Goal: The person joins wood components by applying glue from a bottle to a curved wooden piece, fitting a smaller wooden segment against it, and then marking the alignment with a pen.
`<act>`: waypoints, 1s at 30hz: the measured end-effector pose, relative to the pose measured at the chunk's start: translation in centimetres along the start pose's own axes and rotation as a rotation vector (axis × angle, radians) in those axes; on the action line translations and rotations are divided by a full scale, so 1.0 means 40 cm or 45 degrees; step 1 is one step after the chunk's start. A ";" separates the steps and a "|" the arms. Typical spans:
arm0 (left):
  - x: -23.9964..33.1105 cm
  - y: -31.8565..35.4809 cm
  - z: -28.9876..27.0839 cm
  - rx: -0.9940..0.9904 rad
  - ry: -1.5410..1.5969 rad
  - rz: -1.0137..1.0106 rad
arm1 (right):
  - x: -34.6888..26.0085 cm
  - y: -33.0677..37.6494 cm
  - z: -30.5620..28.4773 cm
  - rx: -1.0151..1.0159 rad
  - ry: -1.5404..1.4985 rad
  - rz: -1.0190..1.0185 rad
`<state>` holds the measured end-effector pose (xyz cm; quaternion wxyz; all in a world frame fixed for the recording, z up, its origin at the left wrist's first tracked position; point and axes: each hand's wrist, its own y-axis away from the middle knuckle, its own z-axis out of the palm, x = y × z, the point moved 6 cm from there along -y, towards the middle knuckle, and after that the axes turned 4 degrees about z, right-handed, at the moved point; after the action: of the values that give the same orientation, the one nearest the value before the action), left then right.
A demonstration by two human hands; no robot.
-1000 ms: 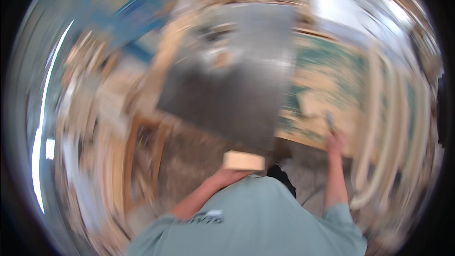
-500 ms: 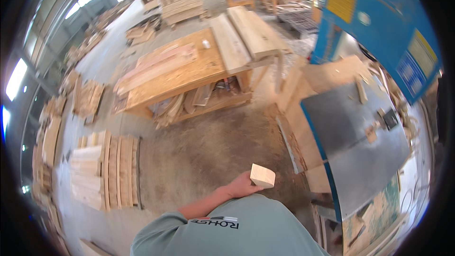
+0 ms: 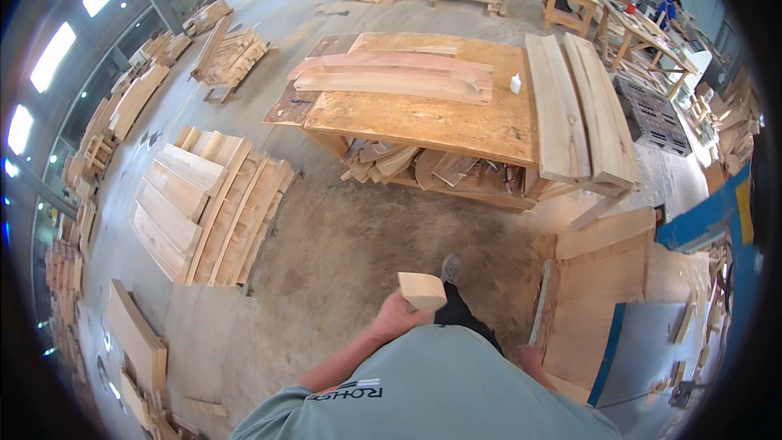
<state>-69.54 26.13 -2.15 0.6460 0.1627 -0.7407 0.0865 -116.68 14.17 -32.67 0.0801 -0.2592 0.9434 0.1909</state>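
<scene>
My left hand point(image 3: 398, 315) is closed around a piece of pale wood point(image 3: 422, 288), held in front of my shirt. A squared, slightly curved end of the wood sticks up out of the fist; the rest of its length is hidden behind the hand and body. My right hand point(image 3: 530, 355) hangs low at my right side, beside the wooden panel next to the blue machine. Only a small part of it shows, and its fingers cannot be made out.
Ahead stands a wooden workbench point(image 3: 456, 126) with reddish boards point(image 3: 391, 73) and a white bottle point(image 3: 515, 83) on top. Thick planks point(image 3: 562, 106) lie at its right end. A stack of boards point(image 3: 216, 204) sits at left. The blue-edged machine table point(image 3: 643, 358) is at right.
My view has turned, so the bench and board stack now lie further right and the machine sits nearer the right edge. My right hand and one shoe have come into view. The left hand keeps the wood.
</scene>
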 end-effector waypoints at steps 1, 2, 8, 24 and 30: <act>-0.004 -0.028 -0.049 0.082 -0.034 -0.067 | -0.062 -0.074 -0.053 0.099 0.273 -0.218; -0.004 -0.054 -0.098 0.159 -0.062 -0.132 | -0.107 -0.166 -0.085 0.001 0.454 -0.291; -0.035 -0.259 -0.351 0.644 0.112 -0.163 | -0.324 -0.788 -0.286 -0.079 -0.545 0.102; -0.216 -0.661 -0.917 1.211 0.429 -0.174 | -1.714 -1.657 -0.679 -0.175 -0.648 -0.816; -0.274 -0.770 -1.257 1.135 0.430 -0.328 | -2.221 -1.834 -0.611 -0.209 -0.423 -0.913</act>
<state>-10.72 15.87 -7.92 0.6301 0.4972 -0.4903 0.3396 -4.09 -13.07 -11.47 0.2720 -0.5432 0.7489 0.2648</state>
